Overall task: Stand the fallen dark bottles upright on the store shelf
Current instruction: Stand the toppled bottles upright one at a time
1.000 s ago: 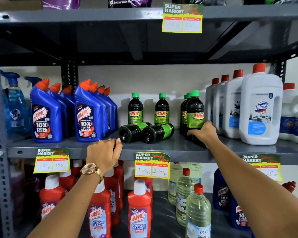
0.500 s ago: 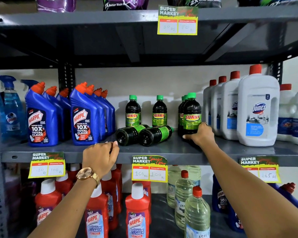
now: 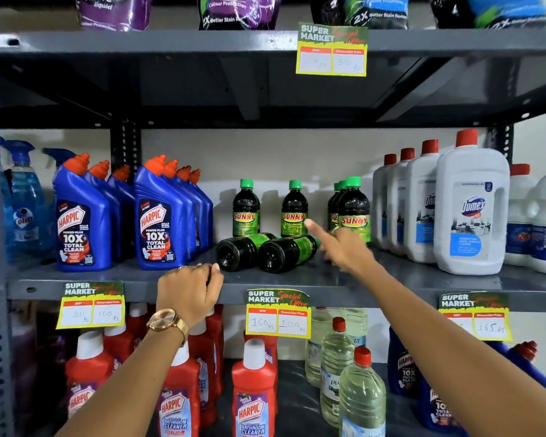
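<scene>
Two dark Sunny bottles lie on their sides on the grey middle shelf (image 3: 391, 280), bases toward me: the left fallen bottle (image 3: 241, 250) and the right fallen bottle (image 3: 286, 252), touching each other. Behind them stand upright dark bottles with green caps (image 3: 246, 209), (image 3: 293, 209), and a front right one (image 3: 355, 212). My right hand (image 3: 339, 244) hovers just right of the fallen pair, fingers apart, holding nothing, forefinger stretched toward the back. My left hand (image 3: 188, 293), with a gold watch, rests curled on the shelf's front edge left of the fallen bottles.
Blue Harpic bottles (image 3: 158, 216) crowd the shelf to the left, white Domex jugs (image 3: 472, 206) to the right. Price tags (image 3: 278, 313) hang off the shelf edge. Red Harpic bottles (image 3: 252, 389) and clear bottles (image 3: 360, 395) fill the shelf below. The upper shelf (image 3: 171, 42) holds pouches.
My right hand has let go of the upright front right bottle and moved left toward the fallen pair, fingers spreading. The left hand stays on the shelf edge.
</scene>
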`<state>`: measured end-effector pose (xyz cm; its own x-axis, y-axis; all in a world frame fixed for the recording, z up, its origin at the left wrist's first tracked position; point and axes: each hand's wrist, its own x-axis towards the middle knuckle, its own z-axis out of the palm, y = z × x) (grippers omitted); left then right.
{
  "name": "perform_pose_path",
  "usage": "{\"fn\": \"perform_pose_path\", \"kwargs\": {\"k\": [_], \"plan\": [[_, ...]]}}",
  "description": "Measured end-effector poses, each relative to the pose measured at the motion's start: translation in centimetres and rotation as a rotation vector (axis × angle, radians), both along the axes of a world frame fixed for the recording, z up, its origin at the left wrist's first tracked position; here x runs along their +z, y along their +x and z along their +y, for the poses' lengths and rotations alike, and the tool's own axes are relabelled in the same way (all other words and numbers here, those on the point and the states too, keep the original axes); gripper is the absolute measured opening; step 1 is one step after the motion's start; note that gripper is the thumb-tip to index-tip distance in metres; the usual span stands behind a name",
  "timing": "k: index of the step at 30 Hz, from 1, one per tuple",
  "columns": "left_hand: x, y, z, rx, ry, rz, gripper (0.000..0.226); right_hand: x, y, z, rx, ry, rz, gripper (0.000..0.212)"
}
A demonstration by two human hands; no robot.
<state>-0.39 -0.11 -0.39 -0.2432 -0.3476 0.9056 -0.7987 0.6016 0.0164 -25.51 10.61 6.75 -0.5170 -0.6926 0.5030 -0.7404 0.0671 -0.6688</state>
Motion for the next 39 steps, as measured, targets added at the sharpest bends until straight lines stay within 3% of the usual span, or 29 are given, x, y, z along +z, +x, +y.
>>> {"fn": "perform_pose_path", "kwargs": {"k": [3,5,8,12,14,16,19,24,26,32,34,39], "plan": [[0.1,0.0,0.1,-0.002,0.010,-0.003,0.045,1.8,2.1,-2.3,0.177,0.447,-0.304,0.112],[0.1,0.0,0.2,0.005,0.010,-0.014,0.044,2.6,2.7,-3.9,0.183,0.521,-0.352,0.114],[0.2,0.0,0.3,0.021,-0.011,-0.021,0.042,2.5,2.2,-5.8,0.168,0.510,-0.462,0.108],[0.1,0.0,0.2,0.007,-0.021,-0.004,0.043,1.1,1.9,-5.8,0.213,0.350,-0.664,0.057],[0.1,-0.1,0.2,0.011,-0.023,0.006,0.043,0.0,1.7,-5.9,0.218,0.194,-0.699,0.072],[0.0,-0.1,0.2,0.010,-0.011,0.014,0.044,-0.6,1.8,-5.7,0.124,0.024,-0.619,0.085],[0.1,-0.2,0.1,0.005,0.015,0.016,0.045,-0.6,1.8,-5.1,-0.038,-0.130,-0.293,0.074],[0.1,0.0,0.1,0.006,-0.004,-0.006,0.044,-0.6,2.2,-5.3,-0.115,-0.080,-0.001,0.067],[0.1,0.0,0.1,0.003,-0.009,-0.008,0.044,-0.8,2.4,-5.7,-0.098,-0.048,0.002,0.067],[0.0,0.1,0.0,-0.004,-0.011,-0.006,0.044,-1.0,1.7,-6.1,0.141,-0.021,-0.294,0.058],[0.0,0.1,-0.1,-0.002,-0.009,-0.008,0.044,-1.1,1.3,-6.3,0.102,-0.041,-0.260,0.059],[0.0,0.1,-0.1,-0.013,-0.001,-0.009,0.045,-1.4,1.8,-6.7,-0.063,0.007,-0.051,0.087]]}}
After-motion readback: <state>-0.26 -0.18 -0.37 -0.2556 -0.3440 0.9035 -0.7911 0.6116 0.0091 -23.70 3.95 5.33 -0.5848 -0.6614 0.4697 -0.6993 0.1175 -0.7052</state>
